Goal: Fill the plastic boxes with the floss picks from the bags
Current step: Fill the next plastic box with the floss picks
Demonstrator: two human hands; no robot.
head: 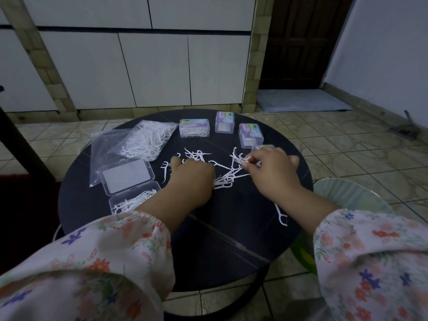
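Floss picks (225, 172) lie loose, white and tangled on the table (220, 246).

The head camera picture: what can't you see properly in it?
- Left hand: its fingers are hidden behind its own back.
- Open box: the near end is covered by the left sleeve.
- Fourth closed box: mostly behind the right hand.
- Box labels: too small to read.

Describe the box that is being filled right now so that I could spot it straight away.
Start at the round dark table and go to its near left edge, below the bag of floss picks. There sits the open clear box, lid flipped back and white picks piled in its tray. The other boxes at the far side are all shut and carry colourful labels; this one is open and plain.
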